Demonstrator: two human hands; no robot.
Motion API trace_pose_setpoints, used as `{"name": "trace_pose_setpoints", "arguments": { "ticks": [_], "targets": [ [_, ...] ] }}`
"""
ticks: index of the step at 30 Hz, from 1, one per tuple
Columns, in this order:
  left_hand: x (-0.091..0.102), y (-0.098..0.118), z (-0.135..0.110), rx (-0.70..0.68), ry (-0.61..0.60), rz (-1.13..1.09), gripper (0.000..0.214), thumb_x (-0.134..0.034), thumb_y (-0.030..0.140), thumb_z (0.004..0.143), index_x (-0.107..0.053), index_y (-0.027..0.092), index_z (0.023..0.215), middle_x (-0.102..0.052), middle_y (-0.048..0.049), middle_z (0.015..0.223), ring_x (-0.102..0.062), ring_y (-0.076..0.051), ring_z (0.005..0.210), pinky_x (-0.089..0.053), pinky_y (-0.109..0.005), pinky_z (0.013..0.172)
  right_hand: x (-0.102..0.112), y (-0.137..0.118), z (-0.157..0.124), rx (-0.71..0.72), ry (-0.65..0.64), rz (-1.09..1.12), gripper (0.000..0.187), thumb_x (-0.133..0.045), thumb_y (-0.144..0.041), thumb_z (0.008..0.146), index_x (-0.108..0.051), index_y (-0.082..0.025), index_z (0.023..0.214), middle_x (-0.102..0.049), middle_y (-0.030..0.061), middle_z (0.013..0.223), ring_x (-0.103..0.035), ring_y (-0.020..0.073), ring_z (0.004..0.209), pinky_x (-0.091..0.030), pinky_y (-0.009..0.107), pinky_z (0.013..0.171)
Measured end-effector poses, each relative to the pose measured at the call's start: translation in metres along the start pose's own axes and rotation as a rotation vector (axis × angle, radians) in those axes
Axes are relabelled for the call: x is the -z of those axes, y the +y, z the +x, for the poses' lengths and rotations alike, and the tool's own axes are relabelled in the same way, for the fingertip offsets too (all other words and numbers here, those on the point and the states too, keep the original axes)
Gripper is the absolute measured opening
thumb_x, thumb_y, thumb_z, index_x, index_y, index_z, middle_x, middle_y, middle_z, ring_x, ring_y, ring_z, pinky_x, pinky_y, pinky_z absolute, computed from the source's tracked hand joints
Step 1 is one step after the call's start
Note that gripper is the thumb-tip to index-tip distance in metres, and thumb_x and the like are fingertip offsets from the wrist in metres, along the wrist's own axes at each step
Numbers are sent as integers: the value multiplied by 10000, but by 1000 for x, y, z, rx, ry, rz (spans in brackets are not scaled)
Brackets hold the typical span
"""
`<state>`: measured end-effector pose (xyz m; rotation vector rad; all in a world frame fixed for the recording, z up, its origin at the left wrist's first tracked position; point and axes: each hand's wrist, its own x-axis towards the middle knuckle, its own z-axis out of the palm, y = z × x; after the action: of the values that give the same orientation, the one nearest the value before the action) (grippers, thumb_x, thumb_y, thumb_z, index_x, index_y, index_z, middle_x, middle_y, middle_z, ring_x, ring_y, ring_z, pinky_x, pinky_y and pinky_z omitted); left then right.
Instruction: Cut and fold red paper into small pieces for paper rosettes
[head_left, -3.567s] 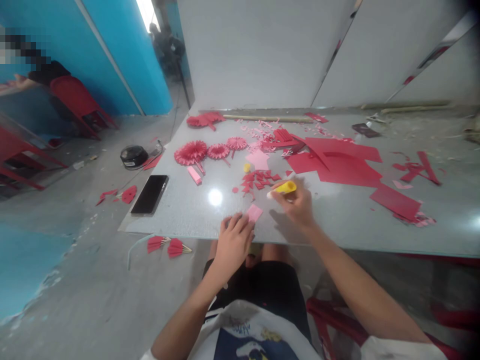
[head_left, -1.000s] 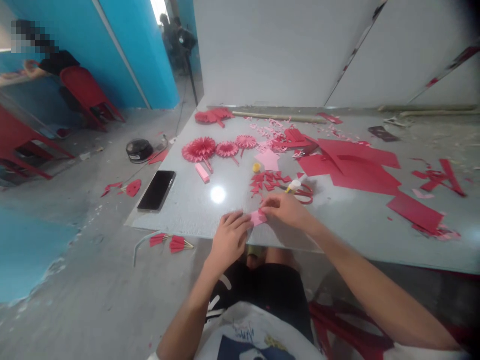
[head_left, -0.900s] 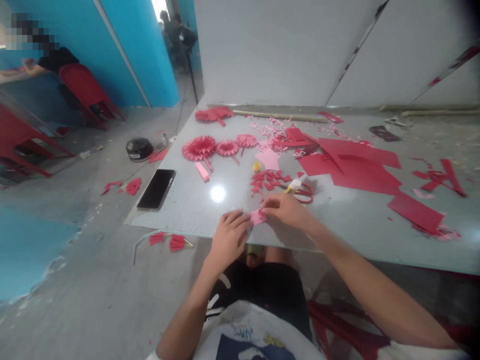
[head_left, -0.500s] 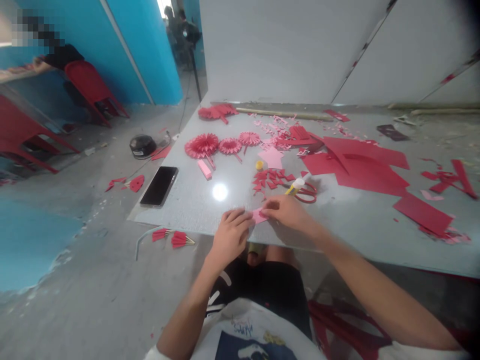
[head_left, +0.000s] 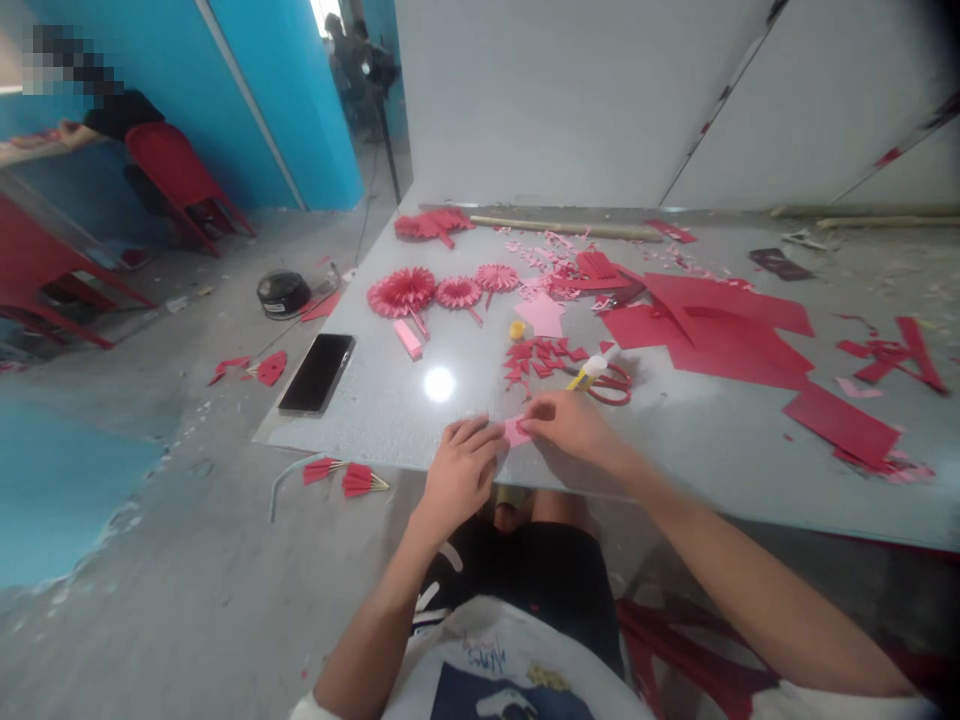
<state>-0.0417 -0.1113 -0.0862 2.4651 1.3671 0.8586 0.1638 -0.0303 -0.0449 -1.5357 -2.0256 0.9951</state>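
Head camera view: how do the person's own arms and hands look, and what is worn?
The left hand and right hand wear no gloves, watch or bracelet. The left arm and right arm are bare up to the white short sleeves of a T-shirt with a dark blue print.

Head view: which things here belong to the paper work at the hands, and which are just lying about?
Part of the work:
left hand
right hand
pink paper piece, held between them
glue stick, set down nearby
red-handled scissors, set down nearby

Just lying about:
smartphone
black round container, on the floor
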Motion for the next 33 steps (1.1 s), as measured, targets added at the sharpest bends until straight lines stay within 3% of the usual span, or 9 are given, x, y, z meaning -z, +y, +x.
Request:
{"name": "trace_pose_setpoints", "arguments": {
  "ticks": [10,17,20,28,31,33],
  "targets": [
    [1,1,1,2,0,-5,362,-491,72,908,-671,225,1182,-667,-49,1334,-519,-275,1328,-411,-515,1074,-2,0,2,-34,14,-24,83,-769,-225,723,-706,-201,674,-730,10,664,-681,176,661,-476,264,622],
    [1,1,0,0,5,-3,373,-494,69,903,-670,226,1191,-670,-54,1327,-518,-277,1328,-416,-515,1071,6,-1,0,-143,39,190,99,-656,-234,817,-648,-192,727,-676,5,561,-652,163,496,-487,255,506],
    [1,1,0,-1,5,-3,367,-496,69,903,-669,222,1189,-671,-49,1327,-517,-278,1327,-417,-514,1069,5,-1,0,-148,21,202,89,-674,-230,794,-618,-199,732,-656,-9,549,-631,156,476,-470,250,483],
    [2,1,1,-9,1,10,375,-478,68,912,-667,224,1196,-668,-53,1331,-515,-279,1332,-419,-518,1065,-1,1,16,-128,-9,-165,223,-800,-220,657,-579,-205,678,-644,-24,605,-599,147,576,-384,246,531],
    [1,0,0,-8,4,17,373,-481,72,911,-668,228,1193,-667,-50,1333,-516,-276,1332,-415,-517,1071,0,5,21,-130,-131,-75,193,-752,-264,727,-566,-210,721,-624,-37,557,-577,135,503,-369,244,500],
    [0,0,0,-8,6,21,370,-477,73,914,-668,230,1188,-667,-47,1333,-520,-275,1328,-409,-517,1076,-1,9,21,-110,-144,-52,220,-753,-318,735,-559,-213,736,-620,-40,562,-556,129,487,-350,244,483]
  ]
}}
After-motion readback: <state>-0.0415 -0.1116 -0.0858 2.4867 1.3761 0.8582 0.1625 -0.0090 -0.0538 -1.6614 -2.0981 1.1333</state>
